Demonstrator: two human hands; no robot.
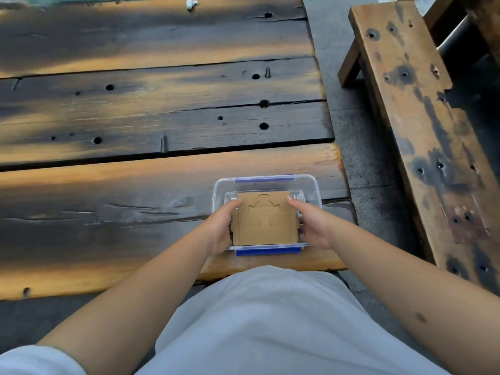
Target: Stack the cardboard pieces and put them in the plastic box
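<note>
You are at the placing step: the cardboard stack (266,219) sits between your two hands over the open plastic box (266,215), which stands at the near right corner of the surface (135,198), close to its near edge. Your left hand (220,228) has its fingers (235,203) curled along the stack's left edge, and your right hand (313,226) has its fingers (293,201) pressed along the right edge, so both are gripping the cardboard stack from its sides. The top sheet shows a die-cut outline and lies roughly level, lined up with the box walls. Whether the stack already rests on the box floor or hangs just above it cannot be told from here.

The stacking looks done, and the task seems nearly finished. Your next move probably calls for lowering the stack straight down, keeping the sheets squared so none slide out, then releasing both sides together. The fit looks snug, so watch that your fingers do not jam against the clear walls.
</note>
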